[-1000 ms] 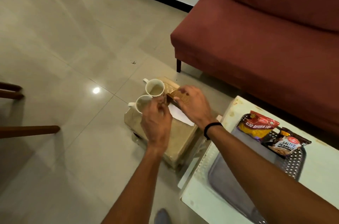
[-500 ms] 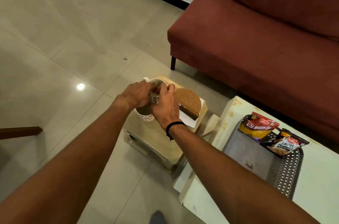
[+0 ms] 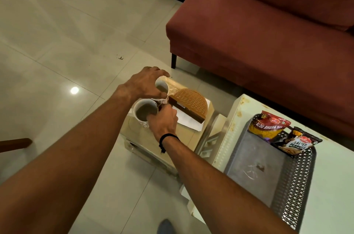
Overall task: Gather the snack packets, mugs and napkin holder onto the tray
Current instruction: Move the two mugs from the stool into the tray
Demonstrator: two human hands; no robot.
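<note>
Two white mugs stand side by side on a small beige stool (image 3: pixel 191 134). My left hand (image 3: pixel 141 84) curls over the far mug (image 3: pixel 161 88), gripping its rim. My right hand (image 3: pixel 162 120), with a black wristband, holds the near mug (image 3: pixel 142 112) at its right side. A brown semicircular napkin holder (image 3: pixel 189 103) lies flat on white napkins just right of the mugs. On the white table to the right, a grey metal tray (image 3: pixel 254 172) carries two snack packets at its far end: a red and yellow one (image 3: pixel 268 125) and a dark peanuts one (image 3: pixel 296 142).
A dark red sofa (image 3: pixel 258 29) stands behind the stool and table. The white table (image 3: pixel 337 186) has a lattice edge facing the stool. A wooden chair leg (image 3: pixel 15 143) pokes in at the left over the glossy tiled floor. My shoe tip shows at the bottom.
Both hands left the napkin holder and closed on the two mugs. The napkin holder now lies flat on the napkins. The view has shifted closer to the stool.
</note>
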